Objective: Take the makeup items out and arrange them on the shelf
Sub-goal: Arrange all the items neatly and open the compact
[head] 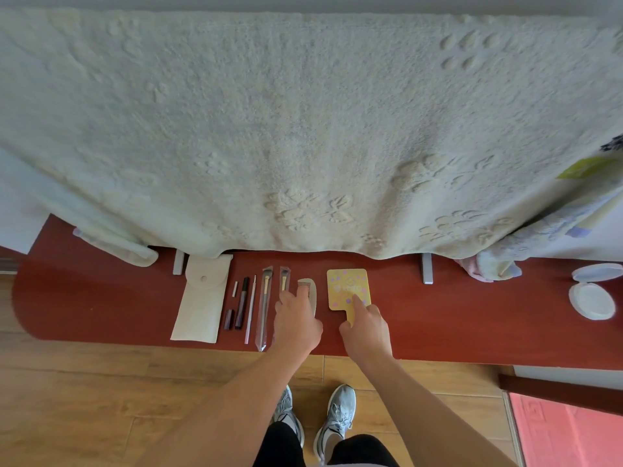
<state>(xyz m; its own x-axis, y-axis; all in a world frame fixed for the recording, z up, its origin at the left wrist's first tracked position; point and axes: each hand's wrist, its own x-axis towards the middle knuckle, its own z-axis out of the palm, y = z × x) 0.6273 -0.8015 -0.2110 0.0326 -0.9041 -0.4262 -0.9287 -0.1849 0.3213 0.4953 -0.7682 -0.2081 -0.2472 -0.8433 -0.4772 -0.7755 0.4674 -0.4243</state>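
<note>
under the two hands, along the red shelf (438, 318), the makeup items already lie in a row, so the taking-out looks done and the step in hand reads as the arranging. the left hand (296, 318) rests with loose, spread fingers on the pale comb (308, 291), one fingertip pressed near its toothed end; it pins or nudges the comb and is not closed around it. the right hand (365, 326) lies on the handle end of the yellow hand mirror (347, 286), forefinger stretched onto the mirror's back; whether the thumb hooks under the handle i cannot tell. just left of the left hand lie two sleeved brushes (266, 298), then a thin white stick (250, 308), a dark pencil (242, 303) with its cap (229, 319) apart, a small white piece (235, 286), and furthest left the flat white pouch (202, 298), seemingly emptied. well to the right of the right hand sits an open round white case (591, 299), apart from the row. the next move probably calls for small sideways slides: squaring the comb and mirror with the others, keeping even gaps, without knocking the nearest brush.
</note>
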